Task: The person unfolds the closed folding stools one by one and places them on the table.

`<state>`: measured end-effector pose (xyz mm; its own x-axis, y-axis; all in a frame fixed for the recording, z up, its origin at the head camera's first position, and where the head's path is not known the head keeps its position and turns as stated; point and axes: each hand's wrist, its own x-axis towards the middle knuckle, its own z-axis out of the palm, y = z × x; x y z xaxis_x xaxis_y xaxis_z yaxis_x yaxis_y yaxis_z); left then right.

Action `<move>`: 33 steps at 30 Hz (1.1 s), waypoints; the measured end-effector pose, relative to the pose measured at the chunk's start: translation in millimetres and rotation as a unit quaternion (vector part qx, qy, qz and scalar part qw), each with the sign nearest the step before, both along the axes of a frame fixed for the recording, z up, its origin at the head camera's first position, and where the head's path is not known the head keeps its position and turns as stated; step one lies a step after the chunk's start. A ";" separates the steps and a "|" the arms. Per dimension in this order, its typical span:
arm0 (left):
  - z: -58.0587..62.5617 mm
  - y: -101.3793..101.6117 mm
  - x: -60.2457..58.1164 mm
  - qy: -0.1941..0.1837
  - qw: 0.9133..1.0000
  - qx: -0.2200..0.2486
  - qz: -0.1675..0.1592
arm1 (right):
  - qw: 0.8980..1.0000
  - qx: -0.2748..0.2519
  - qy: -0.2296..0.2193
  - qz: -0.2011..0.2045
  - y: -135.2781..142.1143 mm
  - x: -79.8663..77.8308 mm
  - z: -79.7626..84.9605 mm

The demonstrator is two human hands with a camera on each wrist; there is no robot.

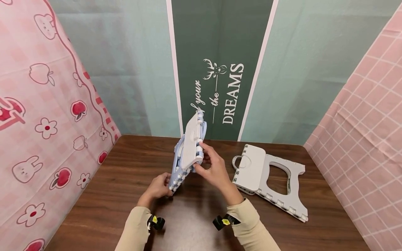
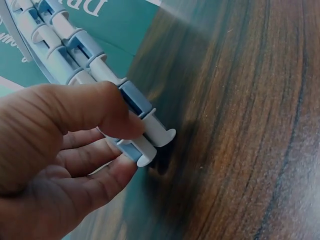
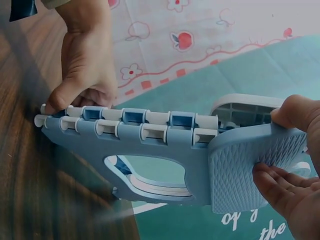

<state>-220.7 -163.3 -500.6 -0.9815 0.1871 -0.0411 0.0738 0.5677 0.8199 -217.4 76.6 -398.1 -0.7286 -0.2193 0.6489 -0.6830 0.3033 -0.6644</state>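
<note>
A blue and white folding stool [image 1: 192,141], mostly folded flat, is tilted up over the table between both hands. My left hand [image 1: 158,186] pinches its lower hinged corner, thumb on one side and fingers on the other, as the left wrist view shows at the stool's hinge edge [image 2: 97,65]. With my right hand [image 1: 216,167] I grip the upper end by the seat panel; in the right wrist view the thumb and fingers lie on the textured blue panel [image 3: 255,165]. The seat halves stand slightly apart there. The lower corner is close to the table top.
A white folding stool [image 1: 282,181] lies folded on the brown wooden table [image 1: 125,167], to the right, with a round handle at its left edge. Printed cloths hang behind and at both sides. A small camera is strapped to each wrist.
</note>
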 end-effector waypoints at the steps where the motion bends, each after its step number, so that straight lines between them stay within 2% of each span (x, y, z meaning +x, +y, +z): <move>1: -0.2 0.4 -0.2 0.000 1.000 0.001 -0.001 | 1.000 0.002 0.001 0.001 -0.9 -0.6 0.7; 6: -0.6 -1.2 -1.2 0.003 1.000 0.007 -0.008 | 1.000 0.015 0.008 0.010 -4.3 -3.5 4.4; 10: -0.6 -4.7 -1.6 0.010 1.000 0.004 -0.026 | 0.999 0.029 0.020 0.019 -8.0 -6.1 7.2; 18: 0.4 -9.4 -3.4 -0.005 0.999 0.001 -0.042 | 0.997 0.044 0.064 0.025 -19.3 -12.7 9.7; 24: 3.1 -10.9 -5.2 -0.008 0.996 -0.018 -0.082 | 0.997 0.050 0.043 0.035 -29.6 -14.7 15.8; 33: 5.9 -9.8 -3.8 -0.019 0.994 -0.006 -0.106 | 0.997 0.062 0.030 0.037 -34.9 -15.0 19.5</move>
<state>-224.4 -173.1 -494.7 -0.9181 0.3882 -0.0799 0.1622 0.5519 0.8180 -232.4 41.6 -378.6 -0.6683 -0.3529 0.6548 -0.7438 0.3280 -0.5824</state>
